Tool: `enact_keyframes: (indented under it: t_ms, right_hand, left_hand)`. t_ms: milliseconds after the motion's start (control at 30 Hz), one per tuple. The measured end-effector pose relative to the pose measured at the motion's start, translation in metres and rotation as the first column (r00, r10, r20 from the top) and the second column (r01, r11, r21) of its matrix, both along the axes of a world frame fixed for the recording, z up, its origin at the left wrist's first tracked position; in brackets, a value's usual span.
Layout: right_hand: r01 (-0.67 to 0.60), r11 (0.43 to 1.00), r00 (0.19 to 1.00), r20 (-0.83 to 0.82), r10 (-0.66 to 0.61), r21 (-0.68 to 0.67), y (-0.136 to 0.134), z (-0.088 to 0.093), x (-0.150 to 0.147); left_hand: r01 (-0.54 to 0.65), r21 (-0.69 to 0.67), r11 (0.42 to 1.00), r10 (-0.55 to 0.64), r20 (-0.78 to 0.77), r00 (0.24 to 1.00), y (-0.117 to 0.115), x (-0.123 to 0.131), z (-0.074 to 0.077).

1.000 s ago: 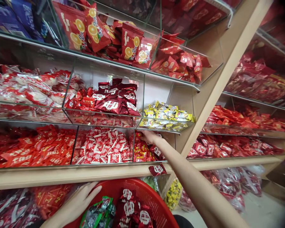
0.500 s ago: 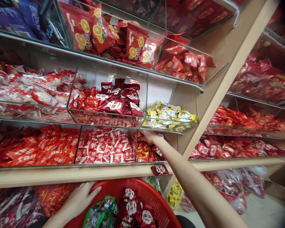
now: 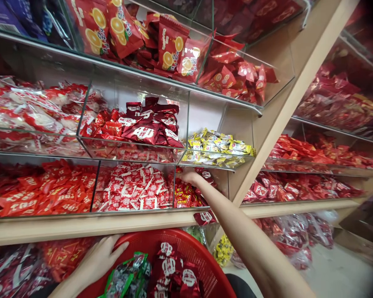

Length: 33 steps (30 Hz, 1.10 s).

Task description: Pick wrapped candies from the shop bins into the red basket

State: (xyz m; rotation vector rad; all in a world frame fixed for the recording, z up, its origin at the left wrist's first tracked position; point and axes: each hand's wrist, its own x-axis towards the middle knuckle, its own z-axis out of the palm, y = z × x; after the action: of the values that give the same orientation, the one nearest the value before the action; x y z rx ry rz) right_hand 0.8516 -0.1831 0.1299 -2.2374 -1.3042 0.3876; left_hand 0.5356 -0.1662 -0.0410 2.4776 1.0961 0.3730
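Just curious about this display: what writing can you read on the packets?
Nothing can be read for certain; no word, brand or number is sharp enough to quote.
Red packets with orange slices: script too small to read.
Dark red packets: white logo too blurred to read.
Yellow packets: too small.
Red-and-white packets: too small.

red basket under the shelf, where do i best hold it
Take the red plastic basket by its rim, coming from above and hooking over the edge, near where the left hand sits. The rim is a raised lip round the mouth, and the packets inside sit below it.
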Motion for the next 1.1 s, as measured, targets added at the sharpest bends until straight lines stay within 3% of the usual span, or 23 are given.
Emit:
enact_keyframes:
  t_ms: [233,767,900,1000,1100]
  right_hand:
    - [-0.003,1.0,0.991,-0.131,0.005,0.011,0.003,-0.006,-0.004]
    - [0.144,0.982,0.928,-0.361,-0.091,0.125,-0.008,0.0,-0.021]
    - [0.097,0.971,0.929,-0.37,-0.01,0.218,-0.044,0.007,-0.014]
    - [0.0,0.959,0.941,-0.324,0.096,0.284,-0.092,0.01,-0.012]
    - [-0.122,0.959,0.96,-0.216,0.18,0.257,-0.143,0.002,-0.024]
  left_hand:
    - [-0.002,-0.021,1.0,0.001,-0.031,1.0,-0.002,0.0,0.003]
    - [0.024,-0.028,0.999,-0.024,-0.017,1.0,-0.007,0.002,0.014]
    - [0.028,-0.054,0.998,-0.029,-0.018,0.999,-0.009,0.003,0.02]
    - [0.039,-0.061,0.997,-0.04,-0.022,0.999,-0.011,0.005,0.023]
    - [0.037,-0.068,0.997,-0.04,-0.043,0.998,-0.012,0.006,0.025]
